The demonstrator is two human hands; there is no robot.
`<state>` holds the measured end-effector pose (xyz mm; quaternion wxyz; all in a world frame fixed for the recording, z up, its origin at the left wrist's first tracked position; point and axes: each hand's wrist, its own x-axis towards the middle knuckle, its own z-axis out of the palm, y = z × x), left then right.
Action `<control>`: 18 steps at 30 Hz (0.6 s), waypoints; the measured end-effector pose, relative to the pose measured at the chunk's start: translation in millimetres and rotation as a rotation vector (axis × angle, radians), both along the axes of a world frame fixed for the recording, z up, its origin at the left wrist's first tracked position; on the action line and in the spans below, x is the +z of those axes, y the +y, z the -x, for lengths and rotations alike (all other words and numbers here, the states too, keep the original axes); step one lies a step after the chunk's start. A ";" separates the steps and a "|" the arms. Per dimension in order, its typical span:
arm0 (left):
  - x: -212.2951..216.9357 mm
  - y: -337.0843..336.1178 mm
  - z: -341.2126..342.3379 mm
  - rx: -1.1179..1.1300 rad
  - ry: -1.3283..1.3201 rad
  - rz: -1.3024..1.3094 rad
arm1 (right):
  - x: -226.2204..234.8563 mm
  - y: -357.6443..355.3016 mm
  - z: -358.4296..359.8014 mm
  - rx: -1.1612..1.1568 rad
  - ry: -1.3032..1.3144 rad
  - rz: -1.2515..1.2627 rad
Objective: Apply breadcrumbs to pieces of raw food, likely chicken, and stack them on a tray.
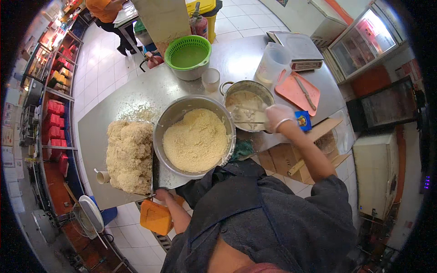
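Note:
My right hand (278,117), in a clear plastic glove, is closed on a long, slim, pale utensil (249,121) whose kind I cannot make out. It reaches over a metal pot (226,88) of cream-coloured batter (243,102). Left of the pot, a large steel bowl (160,125) holds pale yellow crumbs (195,141). Farther left, a big heap of crumb-coated pieces (129,157) covers a metal tray (152,175). My left hand (162,194) is low beside the tray's near corner, at the table edge; its fingers are too indistinct to read.
Behind the bowls stand a green colander (187,52) in a basin and a cup (210,79). At right are a clear jug (273,63), a pink tray (296,93) with a knife (306,93), a blue packet (303,120) and a cardboard box (284,159). An orange container (155,217) is below.

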<state>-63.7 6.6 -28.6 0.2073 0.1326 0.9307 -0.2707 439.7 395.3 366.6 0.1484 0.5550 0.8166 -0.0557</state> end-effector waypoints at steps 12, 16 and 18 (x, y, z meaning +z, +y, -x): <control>11.6 17.3 -21.7 0.639 0.262 -0.912 | -39.6 13.1 -19.0 -0.315 0.083 -0.062; 17.0 22.6 -36.4 0.916 0.338 -1.254 | -2.2 8.3 -30.3 -0.422 0.082 -0.015; 22.0 25.9 -41.1 0.919 0.324 -1.245 | -2.3 11.1 -37.9 -0.436 0.092 0.013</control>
